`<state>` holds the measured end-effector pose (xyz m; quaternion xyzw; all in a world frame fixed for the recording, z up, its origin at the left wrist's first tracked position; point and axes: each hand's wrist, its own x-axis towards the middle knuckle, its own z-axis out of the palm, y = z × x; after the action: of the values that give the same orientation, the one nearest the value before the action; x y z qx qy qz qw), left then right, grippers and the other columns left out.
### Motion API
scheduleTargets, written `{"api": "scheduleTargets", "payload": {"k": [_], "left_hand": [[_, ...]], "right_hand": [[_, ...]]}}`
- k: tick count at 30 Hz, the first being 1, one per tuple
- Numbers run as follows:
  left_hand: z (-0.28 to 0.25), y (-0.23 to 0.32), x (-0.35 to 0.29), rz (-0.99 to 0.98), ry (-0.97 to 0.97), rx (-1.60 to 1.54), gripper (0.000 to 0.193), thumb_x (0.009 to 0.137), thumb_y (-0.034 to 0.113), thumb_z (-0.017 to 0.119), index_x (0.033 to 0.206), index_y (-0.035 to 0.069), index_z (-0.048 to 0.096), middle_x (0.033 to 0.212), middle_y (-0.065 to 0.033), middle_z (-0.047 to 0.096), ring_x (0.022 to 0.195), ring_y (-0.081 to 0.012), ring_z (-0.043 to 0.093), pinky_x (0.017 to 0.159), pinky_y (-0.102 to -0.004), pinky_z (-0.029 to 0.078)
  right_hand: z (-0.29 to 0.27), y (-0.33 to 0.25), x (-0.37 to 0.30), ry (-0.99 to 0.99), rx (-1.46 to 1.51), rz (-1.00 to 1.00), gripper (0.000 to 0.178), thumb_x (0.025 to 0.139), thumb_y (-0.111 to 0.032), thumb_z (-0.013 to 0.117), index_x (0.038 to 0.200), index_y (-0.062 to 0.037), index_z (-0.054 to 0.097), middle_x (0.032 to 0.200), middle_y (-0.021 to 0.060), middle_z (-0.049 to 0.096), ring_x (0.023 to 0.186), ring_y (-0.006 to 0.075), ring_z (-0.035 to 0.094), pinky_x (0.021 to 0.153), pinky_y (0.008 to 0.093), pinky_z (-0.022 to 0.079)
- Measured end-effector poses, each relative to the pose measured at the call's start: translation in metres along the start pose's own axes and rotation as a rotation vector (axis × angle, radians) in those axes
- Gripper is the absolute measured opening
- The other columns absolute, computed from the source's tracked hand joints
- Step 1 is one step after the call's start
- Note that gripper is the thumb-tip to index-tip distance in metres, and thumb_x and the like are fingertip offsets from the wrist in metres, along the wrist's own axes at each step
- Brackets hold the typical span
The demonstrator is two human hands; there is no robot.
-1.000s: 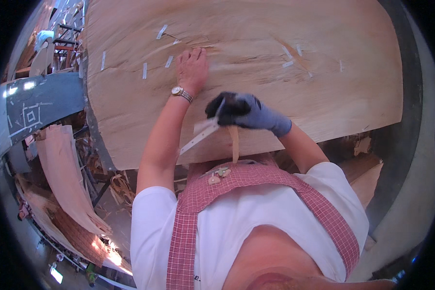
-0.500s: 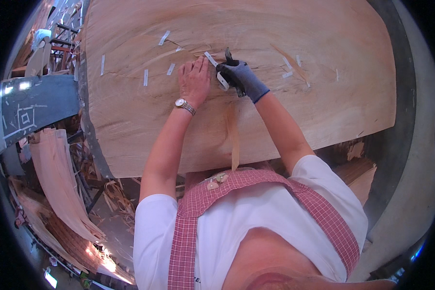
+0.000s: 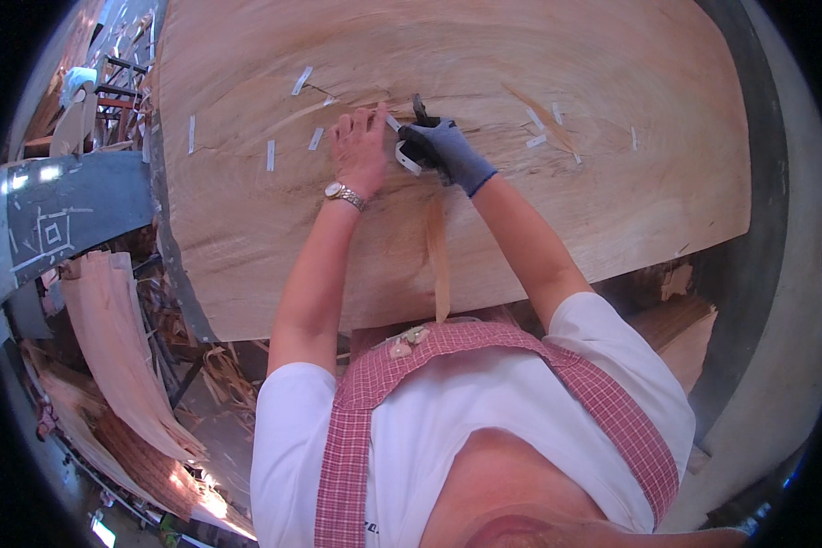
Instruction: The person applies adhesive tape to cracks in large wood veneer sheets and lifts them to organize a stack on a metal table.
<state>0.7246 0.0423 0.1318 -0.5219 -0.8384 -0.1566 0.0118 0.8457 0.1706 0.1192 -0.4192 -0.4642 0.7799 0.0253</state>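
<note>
A broad sheet of pale wood veneer (image 3: 612, 201) lies before me, with wavy grain and cracks near its middle. Bare but for a wristwatch, my left hand (image 3: 361, 153) rests on it with fingers stretched and slightly apart. Close beside it, my right hand (image 3: 457, 151), in a blue-grey and black glove, grips a black tape dispenser (image 3: 419, 110) with a white tape roll (image 3: 407, 159). A short piece of white tape (image 3: 392, 122) shows between the left fingertips and the dispenser. The gloved fingers partly hide the tool.
Several white tape pieces (image 3: 270, 155) dot the sheet. A thin brown veneer strip (image 3: 439, 260) runs toward my checked apron, and a sliver (image 3: 553, 121) lies right of my hands. Stacked veneer (image 3: 114, 329) and a blue-grey board (image 3: 78, 196) stand at the left.
Both hands appear slightly further left, and the view has shifted a little too. My left fingers have spread a bit. The dispenser stays in my right hand.
</note>
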Motion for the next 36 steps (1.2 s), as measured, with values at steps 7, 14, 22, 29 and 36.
{"api": "scheduleTargets", "payload": {"k": [7,14,22,29,36], "left_hand": [[0.010,-0.004,-0.018,0.166,0.063,0.117,0.055,0.086,0.011,0.050,0.140,0.023,0.050,0.136,0.0005,0.055,0.114,-0.0230,0.052,0.097,-0.0410,0.041],[0.020,-0.006,-0.017,0.236,0.050,0.216,0.050,0.086,0.014,0.051,0.135,0.020,0.054,0.138,0.0011,0.054,0.110,-0.0231,0.054,0.091,-0.0400,0.043],[-0.016,-0.011,0.005,-0.505,0.029,-1.115,0.021,0.093,0.020,0.063,0.111,0.009,0.068,0.116,-0.0081,0.065,0.089,-0.0114,0.059,0.074,-0.0275,0.048],[-0.067,-0.016,0.003,-0.321,-0.130,-1.258,0.023,0.097,0.025,0.062,0.099,0.003,0.066,0.093,0.0019,0.065,0.088,-0.0049,0.057,0.079,-0.0212,0.045],[-0.047,-0.061,0.007,-0.399,-0.143,-1.326,0.026,0.097,0.030,0.061,0.100,0.004,0.064,0.093,0.0005,0.064,0.090,-0.0096,0.059,0.085,-0.0252,0.046]], "right_hand": [[0.005,-0.004,0.001,0.038,-0.116,-0.011,0.020,0.086,-0.025,0.070,0.090,-0.0052,0.071,0.076,0.0046,0.069,0.063,0.0125,0.064,0.053,0.0261,0.048],[-0.010,-0.059,0.027,-0.036,-1.344,-0.240,0.041,0.077,-0.040,0.068,0.093,-0.0027,0.071,0.092,0.0210,0.070,0.087,0.0343,0.069,0.076,0.0451,0.053],[0.008,-0.085,-0.048,-0.208,-0.503,-0.275,0.027,0.084,-0.034,0.074,0.089,-0.0085,0.069,0.069,-0.0068,0.057,0.055,0.0037,0.045,0.047,0.0224,0.035],[0.024,-0.055,-0.053,-0.367,-0.217,-0.287,0.035,0.084,-0.019,0.075,0.113,-0.0027,0.063,0.096,0.0028,0.068,0.084,0.0080,0.061,0.072,0.0252,0.049],[0.007,-0.032,-0.038,-0.458,-0.178,-0.125,0.041,0.095,-0.034,0.061,0.115,0.0016,0.062,0.097,0.0104,0.069,0.083,0.0153,0.066,0.074,0.0259,0.050]]}}
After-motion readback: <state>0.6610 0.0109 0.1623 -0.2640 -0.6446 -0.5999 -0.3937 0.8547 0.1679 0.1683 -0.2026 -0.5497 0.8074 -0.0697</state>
